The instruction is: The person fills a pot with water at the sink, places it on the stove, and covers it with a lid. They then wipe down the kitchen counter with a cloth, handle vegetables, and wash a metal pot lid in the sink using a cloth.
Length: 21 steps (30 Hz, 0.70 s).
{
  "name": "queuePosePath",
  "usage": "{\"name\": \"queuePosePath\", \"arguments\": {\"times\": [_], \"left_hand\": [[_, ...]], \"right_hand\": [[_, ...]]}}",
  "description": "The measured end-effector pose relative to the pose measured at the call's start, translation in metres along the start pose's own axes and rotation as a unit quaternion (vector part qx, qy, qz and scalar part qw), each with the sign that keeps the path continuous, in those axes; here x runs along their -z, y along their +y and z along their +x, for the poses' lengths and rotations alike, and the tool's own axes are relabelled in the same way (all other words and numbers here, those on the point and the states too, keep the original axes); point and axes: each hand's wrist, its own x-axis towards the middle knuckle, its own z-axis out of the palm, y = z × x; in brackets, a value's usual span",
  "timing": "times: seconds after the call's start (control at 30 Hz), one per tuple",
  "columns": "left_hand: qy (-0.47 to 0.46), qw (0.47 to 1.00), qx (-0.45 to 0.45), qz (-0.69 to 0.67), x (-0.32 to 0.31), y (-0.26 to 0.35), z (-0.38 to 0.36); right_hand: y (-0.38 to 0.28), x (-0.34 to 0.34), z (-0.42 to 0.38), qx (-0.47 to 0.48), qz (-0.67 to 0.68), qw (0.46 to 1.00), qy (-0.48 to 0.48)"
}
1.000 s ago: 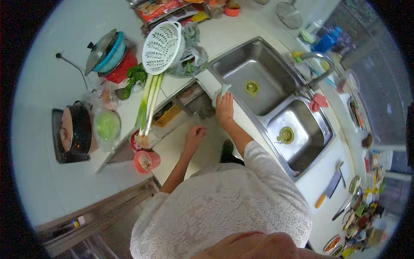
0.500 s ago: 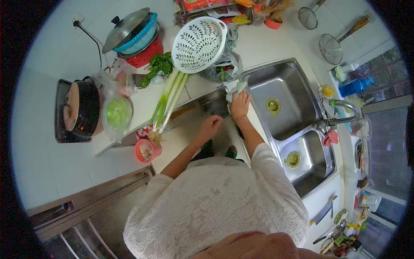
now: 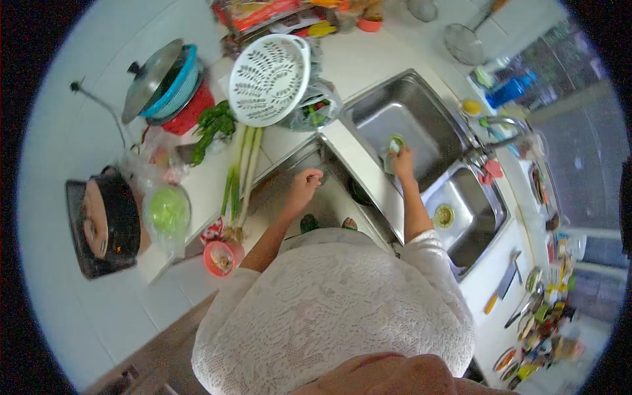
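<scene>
My right hand (image 3: pixel 403 162) is over the larger basin of the steel sink (image 3: pixel 421 118), its fingers closed around a pale green cloth (image 3: pixel 394 146). My left hand (image 3: pixel 305 186) hangs above the open drawer (image 3: pixel 309 153) below the counter, fingers curled, and what it holds, if anything, is too small to make out. Left of it lie long leeks (image 3: pixel 244 161) on the counter edge. A white leaf-patterned colander (image 3: pixel 270 80) rests behind them, beside a plastic bag of vegetables (image 3: pixel 317 108).
At the left are a black pot (image 3: pixel 122 220), a bagged cabbage (image 3: pixel 168 209), leafy greens (image 3: pixel 214 125) and a pink cup (image 3: pixel 220 258). The faucet (image 3: pixel 503 131) stands beyond the sink. A knife (image 3: pixel 503 283) lies on the right counter.
My right hand has moved right with the cloth, from the counter edge to over the large basin. The view has turned slightly. My left hand stays above the drawer.
</scene>
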Motion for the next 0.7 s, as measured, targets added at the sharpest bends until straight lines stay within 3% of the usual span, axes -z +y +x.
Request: {"name": "queuePosePath", "arguments": {"times": [0.03, 0.1, 0.17, 0.2, 0.23, 0.27, 0.37, 0.43, 0.53, 0.67, 0.7], "left_hand": [[-0.011, 1.0, 0.01, -0.009, -0.004, 0.004, 0.004], [-0.037, 0.999, 0.017, -0.018, -0.015, 0.01, 0.014], [-0.06, 0.998, -0.019, -0.024, -0.027, 0.009, 0.022], [-0.082, 0.996, -0.025, -0.024, -0.036, 0.008, 0.026], [-0.103, 0.994, -0.026, -0.026, -0.045, 0.009, 0.03], [-0.123, 0.992, -0.026, -0.028, -0.055, 0.009, 0.034], [-0.182, 0.983, -0.033, -0.015, -0.076, 0.022, 0.037], [-0.207, 0.977, -0.041, -0.005, -0.088, 0.028, 0.038], [-0.222, 0.974, -0.04, 0.005, -0.099, 0.031, 0.034], [-0.223, 0.972, -0.074, 0.002, -0.111, 0.029, 0.03], [-0.224, 0.973, -0.047, -0.027, -0.111, 0.03, 0.028]], "right_hand": [[-0.007, 0.01, -0.014, -0.069, 0.006, 0.997, -0.015], [-0.01, 0.012, -0.04, 0.003, 0.045, 0.997, 0.07], [-0.024, 0.011, -0.066, -0.075, 0.111, 0.99, -0.049], [-0.029, 0.011, -0.08, 0.071, 0.068, 0.995, 0.006], [-0.031, 0.008, -0.087, 0.015, -0.005, 1.0, -0.001], [-0.028, 0.011, -0.091, 0.037, -0.027, 0.999, 0.016], [-0.02, 0.027, -0.113, -0.034, -0.06, 0.997, 0.038], [-0.01, 0.047, -0.138, -0.013, -0.13, 0.99, 0.054], [0.016, 0.075, -0.187, -0.054, -0.166, 0.977, 0.123], [0.041, 0.103, -0.216, -0.082, -0.252, 0.96, 0.094], [0.039, 0.102, -0.215, -0.076, -0.251, 0.961, 0.09]]}}
